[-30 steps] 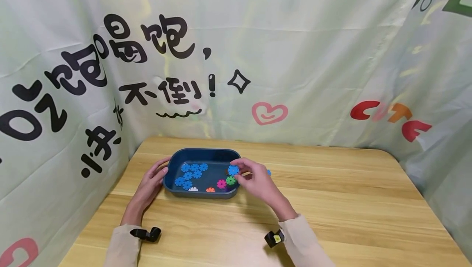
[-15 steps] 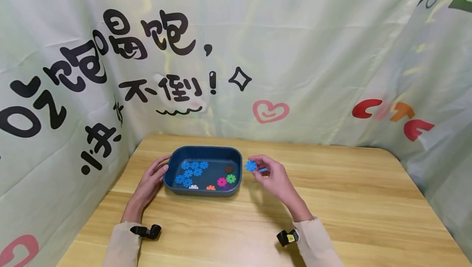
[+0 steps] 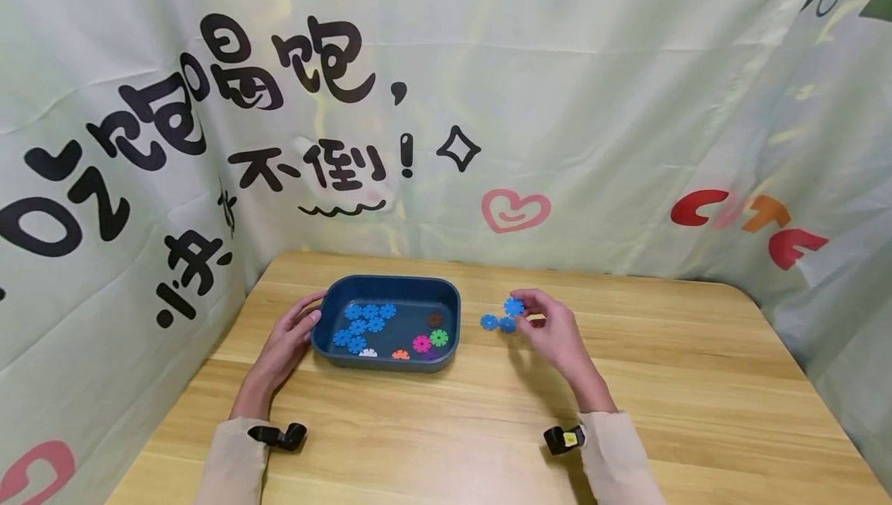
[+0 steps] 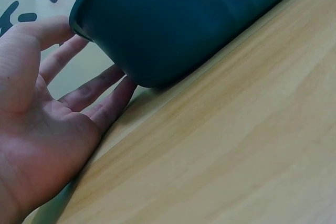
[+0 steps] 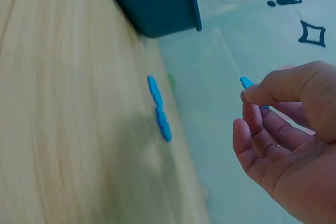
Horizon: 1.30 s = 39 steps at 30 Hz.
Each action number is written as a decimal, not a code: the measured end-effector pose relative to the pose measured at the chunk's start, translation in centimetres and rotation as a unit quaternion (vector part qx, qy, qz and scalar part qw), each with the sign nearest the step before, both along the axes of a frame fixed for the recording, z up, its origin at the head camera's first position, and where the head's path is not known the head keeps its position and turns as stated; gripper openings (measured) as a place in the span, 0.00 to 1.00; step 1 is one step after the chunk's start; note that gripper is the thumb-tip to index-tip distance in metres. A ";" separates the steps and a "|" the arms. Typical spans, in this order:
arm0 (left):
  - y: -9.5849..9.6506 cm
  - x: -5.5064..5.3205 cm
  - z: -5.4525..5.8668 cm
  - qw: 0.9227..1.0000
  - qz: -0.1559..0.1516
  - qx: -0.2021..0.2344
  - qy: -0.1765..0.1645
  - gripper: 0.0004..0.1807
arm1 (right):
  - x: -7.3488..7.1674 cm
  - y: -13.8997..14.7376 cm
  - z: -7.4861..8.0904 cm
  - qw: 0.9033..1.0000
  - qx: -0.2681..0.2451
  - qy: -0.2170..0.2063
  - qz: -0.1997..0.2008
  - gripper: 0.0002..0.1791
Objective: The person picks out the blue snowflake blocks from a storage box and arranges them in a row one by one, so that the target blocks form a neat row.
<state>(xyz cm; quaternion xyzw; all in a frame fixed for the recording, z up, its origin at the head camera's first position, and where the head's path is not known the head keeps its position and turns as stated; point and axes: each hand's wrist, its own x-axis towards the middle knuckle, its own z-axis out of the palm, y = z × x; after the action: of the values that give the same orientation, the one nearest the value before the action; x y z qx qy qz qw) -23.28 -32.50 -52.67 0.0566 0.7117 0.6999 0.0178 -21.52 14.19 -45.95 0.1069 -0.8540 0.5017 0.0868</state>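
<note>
My left hand (image 3: 287, 338) rests at the left end of a dark blue plastic tray (image 3: 386, 364). In the left wrist view its straight fingers (image 4: 94, 88) touch the outer wall and the thumb reaches the rim. To the right of the tray, my right hand (image 3: 554, 331) pinches a blue snowflake disc (image 3: 513, 307) between thumb and fingers, raised above the table. Most of this disc is hidden by the fingers in the right wrist view. Below it, blue snowflake discs (image 3: 489, 322) lie flat on the table, close together.
Inside the tray, several blue discs (image 3: 358, 327) lie at the left. A pink disc (image 3: 421, 344), a green disc (image 3: 439, 337) and a brown disc (image 3: 435, 320) are at the right, with a white disc (image 3: 368, 352) and an orange disc (image 3: 400, 354) along the near wall. A printed curtain (image 3: 592, 141) hangs behind the wooden table (image 3: 432, 435).
The right hand has carried the blue snowflake disc out from over the tray, rightward to above the discs on the table. My left hand has stayed at the tray's left end.
</note>
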 end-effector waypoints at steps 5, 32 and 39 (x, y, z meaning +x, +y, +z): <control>0.2 -0.1 0.2 1.000 0.004 0.000 -0.010 0.29 | -0.6 1.2 -0.9 1.000 0.011 0.002 -0.018 0.20; -0.2 0.0 -0.1 1.000 0.004 -0.013 -0.014 0.30 | -1.5 3.0 -4.3 0.989 0.101 -0.102 -0.026 0.14; -0.1 -0.1 -0.1 1.000 0.006 -0.019 -0.015 0.30 | -1.8 3.0 -4.1 0.988 0.109 -0.104 -0.031 0.13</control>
<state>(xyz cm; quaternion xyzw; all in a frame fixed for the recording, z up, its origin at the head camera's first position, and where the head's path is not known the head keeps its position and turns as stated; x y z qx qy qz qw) -23.39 -32.62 -52.73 0.0414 0.7250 0.6870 0.0253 -23.30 17.23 -50.07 0.0361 -0.9108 0.4112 0.0012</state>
